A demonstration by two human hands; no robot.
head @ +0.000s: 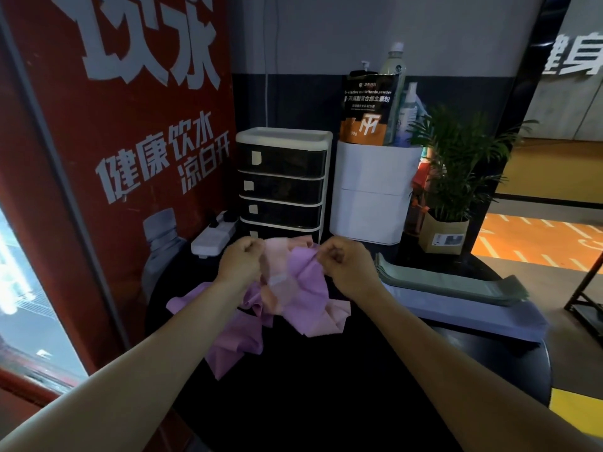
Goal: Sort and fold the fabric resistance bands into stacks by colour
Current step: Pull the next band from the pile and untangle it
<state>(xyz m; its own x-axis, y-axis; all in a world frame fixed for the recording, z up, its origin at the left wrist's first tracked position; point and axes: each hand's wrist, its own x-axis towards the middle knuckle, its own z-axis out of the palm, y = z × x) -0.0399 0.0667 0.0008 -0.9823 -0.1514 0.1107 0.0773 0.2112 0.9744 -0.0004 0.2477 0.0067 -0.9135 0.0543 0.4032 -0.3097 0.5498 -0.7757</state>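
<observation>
Pinching the purple band (306,282) in the right hand (346,269) and the pink band (277,259) in the left hand (241,259), above the tangled pile on the black table (326,386), calls for pulling them gently apart.

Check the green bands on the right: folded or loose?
Folded: the green bands lie flat in a neat stack on the lavender stack.

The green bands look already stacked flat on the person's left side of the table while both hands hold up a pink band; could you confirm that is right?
Not quite. In the head view the stack of green bands lies flat on the person's right, not the left. The rest holds: the left hand and the right hand hold up the pink band.
</observation>
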